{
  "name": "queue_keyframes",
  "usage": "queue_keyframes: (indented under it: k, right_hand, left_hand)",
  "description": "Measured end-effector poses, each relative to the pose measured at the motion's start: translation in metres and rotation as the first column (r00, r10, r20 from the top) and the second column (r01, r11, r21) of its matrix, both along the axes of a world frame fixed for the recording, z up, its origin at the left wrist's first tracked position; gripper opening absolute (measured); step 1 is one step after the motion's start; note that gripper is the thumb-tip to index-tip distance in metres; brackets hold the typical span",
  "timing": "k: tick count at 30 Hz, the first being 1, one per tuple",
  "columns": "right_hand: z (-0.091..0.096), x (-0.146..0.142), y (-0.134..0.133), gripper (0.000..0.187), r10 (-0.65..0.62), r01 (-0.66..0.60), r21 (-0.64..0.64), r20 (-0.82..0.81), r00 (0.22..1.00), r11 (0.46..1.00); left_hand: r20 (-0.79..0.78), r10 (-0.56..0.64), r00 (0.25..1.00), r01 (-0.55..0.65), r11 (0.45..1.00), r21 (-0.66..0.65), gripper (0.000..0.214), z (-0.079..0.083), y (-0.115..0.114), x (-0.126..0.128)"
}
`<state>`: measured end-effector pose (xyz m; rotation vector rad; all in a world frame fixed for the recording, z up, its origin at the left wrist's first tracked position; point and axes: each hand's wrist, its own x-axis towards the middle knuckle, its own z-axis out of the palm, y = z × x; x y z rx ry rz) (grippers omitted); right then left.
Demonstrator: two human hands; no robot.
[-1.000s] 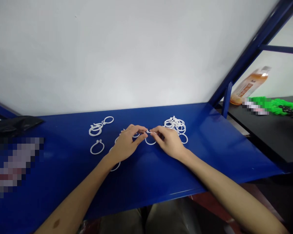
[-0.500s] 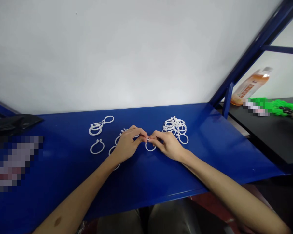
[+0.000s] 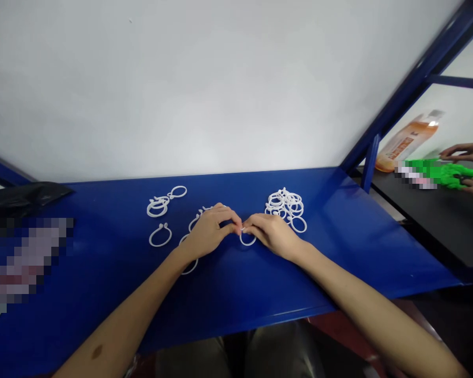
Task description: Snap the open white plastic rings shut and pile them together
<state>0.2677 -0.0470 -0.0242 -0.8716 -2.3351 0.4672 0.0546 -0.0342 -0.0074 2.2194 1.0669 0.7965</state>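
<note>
A: Where is the white ring (image 3: 247, 242)?

B: Centre of the frame, low on the blue table (image 3: 339, 252), hanging between the two hands. The left hand (image 3: 208, 233) and right hand (image 3: 274, 235) meet fingertip to fingertip, both pinched shut on the ring's top; its loop shows just below the fingers.

A: What lies around them?

B: A heap of rings (image 3: 286, 205) sits just behind the right hand. A loose ring (image 3: 160, 236) lies left of the left hand, apart from it. At the right edge, another person's hand (image 3: 463, 152) touches green parts (image 3: 445, 173) near a bottle (image 3: 408, 139).
</note>
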Motion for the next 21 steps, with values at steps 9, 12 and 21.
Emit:
queue_keyframes:
  k: [9,12,21]
  right_hand:
    - [0.014,-0.004,-0.006,0.029,-0.12,0.128,0.083,-0.091,0.989,0.988]
    - [0.011,-0.006,-0.007,0.021,-0.111,0.12,0.104,-0.093,0.989,0.987]
    - [0.029,0.042,0.015,0.014,-0.52,0.47,0.253,0.186,0.834,0.845]
  left_hand:
    - [0.009,0.254,0.967,-0.254,0.965,0.062,0.021,0.002,0.0,0.002]
    - [-0.008,0.264,0.965,-0.263,0.962,0.076,0.028,0.001,0.0,0.003]
    - [-0.358,0.413,0.837,-0.267,0.881,0.392,0.025,0.002,0.008,-0.016]
